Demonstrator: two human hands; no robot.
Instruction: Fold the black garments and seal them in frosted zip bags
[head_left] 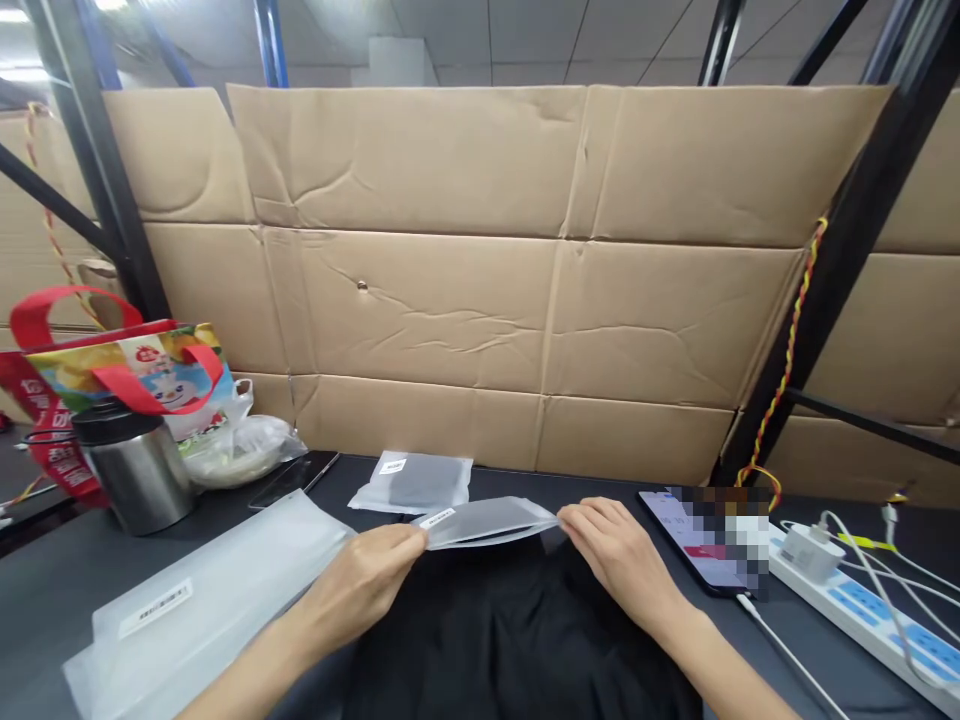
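Observation:
A frosted plastic bag (487, 522) with a small barcode label is stretched level between my two hands, above dark cloth. My left hand (375, 572) pinches its left end, close to the label. At the opposite corner, the fingertips of my right hand (616, 558) are closed on the edge. Whether anything is inside this bag I cannot tell. Just behind it lies a flat frosted packet (412, 485), also labelled, with something dark showing through. Larger frosted bags (232, 590) overlap on the table to the left, the top one bearing a barcode sticker (156, 608).
A steel flask (139, 475) and a colourful red-handled bag (161, 370) stand at the left, beside a clear plastic bag (244, 450). To the right are a phone (697, 550) on a cable and a white power strip (862, 610). Cardboard (450, 300) walls the back.

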